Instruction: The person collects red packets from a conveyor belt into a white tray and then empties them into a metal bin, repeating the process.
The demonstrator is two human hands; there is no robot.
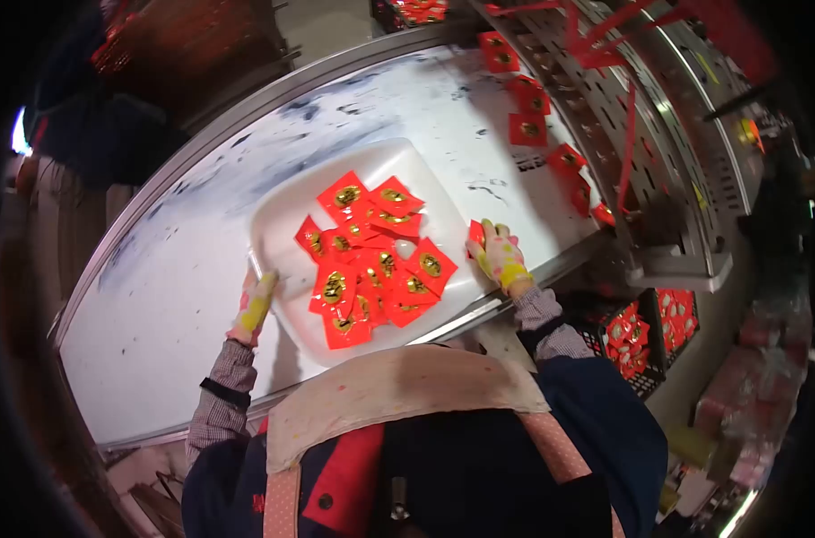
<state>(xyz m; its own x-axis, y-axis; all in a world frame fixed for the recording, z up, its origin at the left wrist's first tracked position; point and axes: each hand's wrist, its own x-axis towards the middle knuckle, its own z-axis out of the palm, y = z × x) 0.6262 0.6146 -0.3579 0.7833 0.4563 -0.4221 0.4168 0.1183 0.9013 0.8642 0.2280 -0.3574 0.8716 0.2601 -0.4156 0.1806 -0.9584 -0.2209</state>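
Observation:
A white plastic basin [265, 215] sits on the white table in front of me, holding a loose pile of red packets [385, 262] with gold-and-black printing. At its left rim is my left hand [257, 305], in a patterned yellow, pink and white glove, its fingers closed over the edge. My right hand [501, 255], gloved the same way, is beside the basin's right rim. Between its thumb and fingers shows a single red packet [475, 235], partly covered by the glove.
More red packets [527, 130] lie in a line along the table's right side, beside a slotted metal machine frame [596, 117]. Black crates [645, 363] filled with packets stand below at the right. A raised metal edge [273, 79] borders the table's far side.

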